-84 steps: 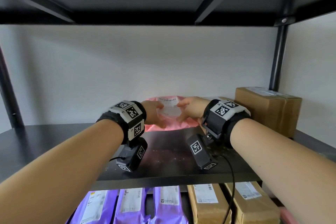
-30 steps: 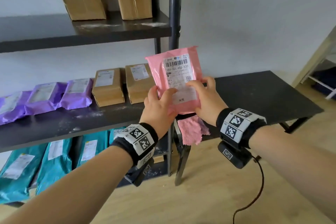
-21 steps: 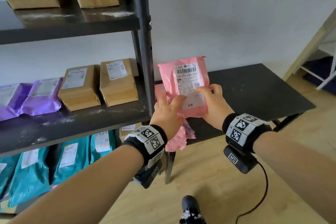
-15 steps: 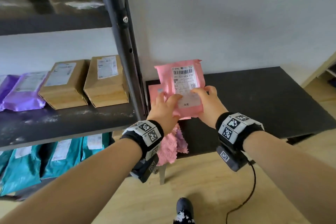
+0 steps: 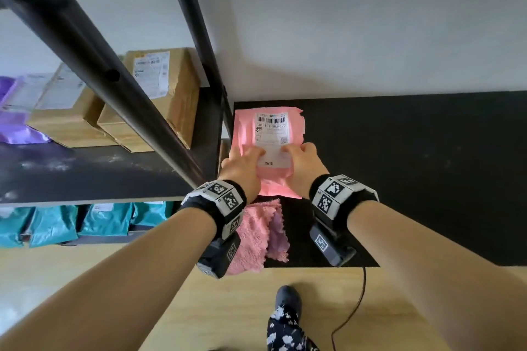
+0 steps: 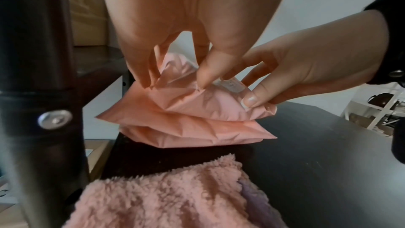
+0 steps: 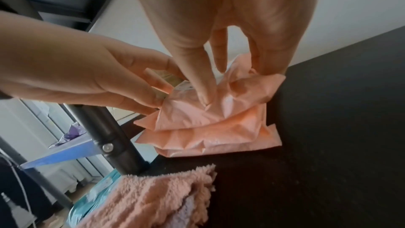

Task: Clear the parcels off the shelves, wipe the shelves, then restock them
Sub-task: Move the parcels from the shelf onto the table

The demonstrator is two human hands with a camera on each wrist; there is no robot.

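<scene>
Wood-coloured flooring point(image 5: 199, 308) is lying nearest the viewer, with a dark shoe point(image 5: 288, 298) and a patterned trouser leg point(image 5: 288, 330) standing on it. Just beyond, a fluffy pink cloth point(image 5: 255, 236) is draping over the near edge of the black worktop point(image 5: 427, 179). Past the cloth, the left hand point(image 5: 242, 169) and the right hand point(image 5: 303, 168) are both pinching the near end of the top pink parcel point(image 5: 269, 157), thumbs on its upper face and fingers curled under its sides. That parcel is sitting on a stack of pink parcels point(image 6: 186, 133) on the worktop's left end; whether it is fully resting on them cannot be told. Its white label point(image 5: 271, 128) is facing up. To the left, a black shelf post point(image 5: 94, 57) is crossing the head view, and behind it the shelf point(image 5: 85, 171) is carrying brown cardboard boxes point(image 5: 159, 94) and purple parcels point(image 5: 14, 122), with teal parcels point(image 5: 71, 222) lying on the shelf below. A white wall point(image 5: 342, 23) is closing off the far side.
</scene>
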